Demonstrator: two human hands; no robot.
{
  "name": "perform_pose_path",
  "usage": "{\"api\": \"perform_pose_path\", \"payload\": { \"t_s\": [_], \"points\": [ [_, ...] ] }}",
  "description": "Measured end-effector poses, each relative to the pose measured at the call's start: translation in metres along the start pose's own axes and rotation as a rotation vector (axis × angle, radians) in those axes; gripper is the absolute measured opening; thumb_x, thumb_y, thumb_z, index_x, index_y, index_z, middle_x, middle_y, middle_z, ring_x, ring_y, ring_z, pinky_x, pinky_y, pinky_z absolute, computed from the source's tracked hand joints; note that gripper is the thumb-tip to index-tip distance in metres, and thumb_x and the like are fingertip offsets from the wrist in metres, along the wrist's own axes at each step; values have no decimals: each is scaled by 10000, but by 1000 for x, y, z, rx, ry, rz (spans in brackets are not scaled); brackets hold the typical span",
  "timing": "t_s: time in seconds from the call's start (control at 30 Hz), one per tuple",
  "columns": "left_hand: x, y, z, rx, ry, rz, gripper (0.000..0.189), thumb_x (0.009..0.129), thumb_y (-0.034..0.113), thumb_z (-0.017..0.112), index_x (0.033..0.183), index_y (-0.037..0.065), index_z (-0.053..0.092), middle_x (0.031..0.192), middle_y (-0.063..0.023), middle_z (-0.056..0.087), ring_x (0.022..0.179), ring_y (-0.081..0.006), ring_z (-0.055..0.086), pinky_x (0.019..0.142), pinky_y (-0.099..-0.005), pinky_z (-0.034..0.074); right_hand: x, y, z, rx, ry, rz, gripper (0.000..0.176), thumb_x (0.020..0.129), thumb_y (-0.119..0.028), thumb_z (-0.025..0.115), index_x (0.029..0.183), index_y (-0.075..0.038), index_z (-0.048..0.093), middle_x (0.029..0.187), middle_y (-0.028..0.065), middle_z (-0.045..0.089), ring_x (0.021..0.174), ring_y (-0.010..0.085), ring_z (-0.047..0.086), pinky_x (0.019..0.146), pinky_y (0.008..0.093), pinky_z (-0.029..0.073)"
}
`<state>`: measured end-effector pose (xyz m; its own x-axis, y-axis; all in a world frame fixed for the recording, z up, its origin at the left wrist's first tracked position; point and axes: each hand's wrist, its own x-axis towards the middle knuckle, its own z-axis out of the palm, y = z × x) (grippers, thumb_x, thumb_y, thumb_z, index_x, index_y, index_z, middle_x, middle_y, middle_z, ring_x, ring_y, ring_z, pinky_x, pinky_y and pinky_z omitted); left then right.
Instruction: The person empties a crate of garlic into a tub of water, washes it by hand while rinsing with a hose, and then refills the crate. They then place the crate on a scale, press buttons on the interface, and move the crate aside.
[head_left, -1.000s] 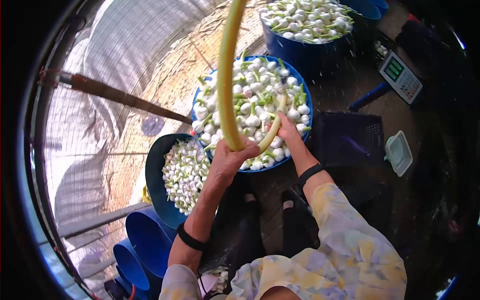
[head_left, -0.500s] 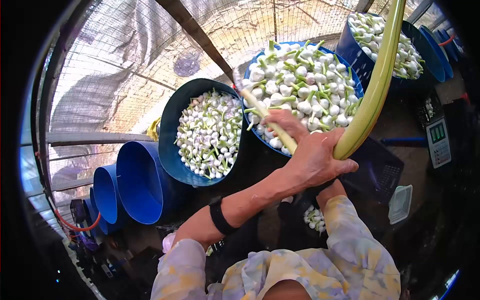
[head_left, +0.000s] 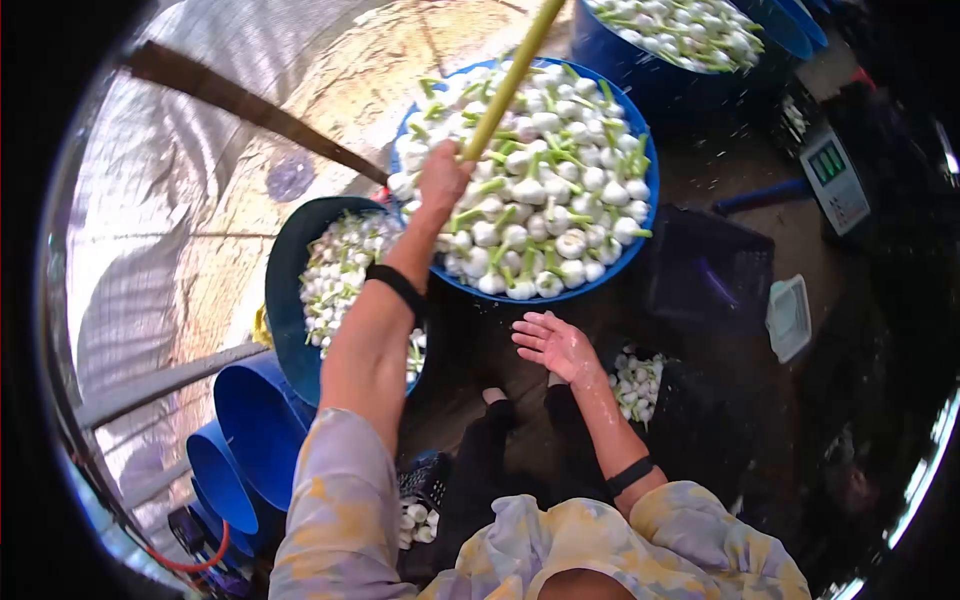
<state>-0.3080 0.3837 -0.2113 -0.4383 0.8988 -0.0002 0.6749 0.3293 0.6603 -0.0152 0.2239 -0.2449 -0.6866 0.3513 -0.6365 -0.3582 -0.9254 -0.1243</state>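
Observation:
My left hand (head_left: 442,182) is closed round the lower end of a long yellow-green pole (head_left: 510,85), which slants up and out of view at the top. Under the pole, a round blue tub (head_left: 655,190) is heaped with garlic bulbs (head_left: 528,190) with short green stems. My right hand (head_left: 556,345) is held palm up below the tub's near rim, fingers spread, with nothing in it. Pale residue marks its palm and wrist.
A dark teal tub (head_left: 290,290) of smaller garlic stands at left, beside empty blue tubs (head_left: 262,420). Another full tub (head_left: 610,50) is at top right. A scale (head_left: 836,180), dark crate (head_left: 710,262) and clear container (head_left: 789,318) lie at right.
My right hand has come off the pole and moved down, opening. My left hand, still holding the pole, has moved left and up. The camera view has shifted, so the tubs appear further left.

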Motion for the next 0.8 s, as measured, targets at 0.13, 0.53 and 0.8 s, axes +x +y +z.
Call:
{"api": "perform_pose_path", "payload": {
  "t_s": [0.13, 0.53, 0.8],
  "points": [
    [14, -2, -17, 190, 33, 181, 339, 693, 153, 663, 975, -21, 592, 918, -231, 607, 882, -379, 567, 808, -410, 442, -116, -84, -87, 29, 274, -265, 343, 899, -263, 513, 1139, -19, 528, 1093, 169, 599, 950, 284, 612, 773, 412, 512],
    [-140, -123, -88, 417, -462, -71, 230, 690, 163, 566, 775, -35, 646, 684, -138, 610, 603, -230, 550, 584, -350, 440, -335, 14, -191, -11, 930, -406, 374, 852, -311, 572, 1081, -17, 545, 1006, 148, 620, 809, 223, 634, 671, 360, 535],
    [-144, -162, -109, 159, -763, -15, 222, 681, 163, 550, 737, -32, 639, 669, -45, 571, 635, -179, 480, 503, -346, 366, -393, 278, -209, 776, 1111, -619, 346, 807, -233, 612, 1076, -50, 495, 978, 179, 611, 853, 327, 634, 682, 442, 538]
  ]
}}
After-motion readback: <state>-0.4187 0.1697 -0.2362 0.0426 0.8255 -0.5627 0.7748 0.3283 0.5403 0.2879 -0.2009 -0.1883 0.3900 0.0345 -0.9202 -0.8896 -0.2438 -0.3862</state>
